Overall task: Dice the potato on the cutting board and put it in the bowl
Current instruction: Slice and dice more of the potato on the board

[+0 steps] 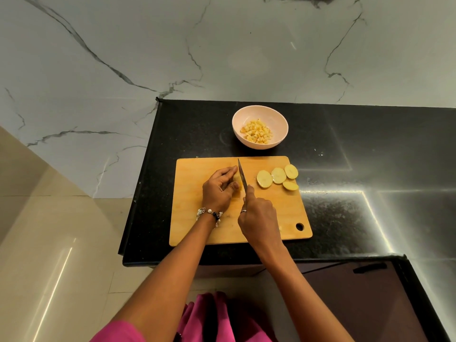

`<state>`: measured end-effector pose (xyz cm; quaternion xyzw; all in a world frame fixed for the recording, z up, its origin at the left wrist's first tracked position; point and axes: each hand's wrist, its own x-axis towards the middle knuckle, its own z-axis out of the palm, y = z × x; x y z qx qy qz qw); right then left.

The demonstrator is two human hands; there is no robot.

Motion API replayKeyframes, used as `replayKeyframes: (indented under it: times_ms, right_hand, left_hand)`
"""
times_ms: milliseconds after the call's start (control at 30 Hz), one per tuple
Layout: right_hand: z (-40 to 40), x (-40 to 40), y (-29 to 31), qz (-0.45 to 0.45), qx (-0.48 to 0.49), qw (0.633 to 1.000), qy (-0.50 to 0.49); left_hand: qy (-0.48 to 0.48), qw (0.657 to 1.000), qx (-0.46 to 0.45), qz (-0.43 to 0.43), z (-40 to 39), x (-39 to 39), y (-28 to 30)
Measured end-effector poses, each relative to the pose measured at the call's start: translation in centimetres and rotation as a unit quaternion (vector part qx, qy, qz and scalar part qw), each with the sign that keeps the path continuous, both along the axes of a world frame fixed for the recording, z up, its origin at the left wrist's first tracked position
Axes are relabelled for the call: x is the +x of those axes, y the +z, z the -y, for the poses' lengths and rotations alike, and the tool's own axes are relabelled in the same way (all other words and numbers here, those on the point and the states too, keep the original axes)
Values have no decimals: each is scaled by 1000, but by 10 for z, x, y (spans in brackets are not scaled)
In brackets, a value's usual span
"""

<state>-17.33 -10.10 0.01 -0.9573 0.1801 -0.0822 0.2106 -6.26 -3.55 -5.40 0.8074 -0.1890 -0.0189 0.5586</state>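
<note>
At frame centre the left hand (218, 191) is pinching the potato piece (237, 179) while the right hand (259, 218) is gripping the knife (242, 174), so fingertips should be staying tucked back from the blade

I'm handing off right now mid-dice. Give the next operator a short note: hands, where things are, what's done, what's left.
Left hand grips the potato piece on the cutting board.
Right hand holds the knife, blade against that piece.
Four potato slices lie at the board's right edge, uncut.
Bowl, behind the board, already holds diced potato.
Left: finish dicing the held piece, dice the slices, move all to the bowl.
</note>
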Motion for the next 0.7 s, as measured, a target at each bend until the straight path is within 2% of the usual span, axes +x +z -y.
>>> replayKeyframes:
  times_ms: [333, 700]
  right_hand:
    - [-7, 0, 6, -38, -57, 998, -11]
    - [-8, 0, 13, -50, -65, 996, -19]
  left_hand:
    - [1, 1000, 1, 5, 0, -1, 3]
    - [1, 1000, 7, 9, 1, -2, 4]
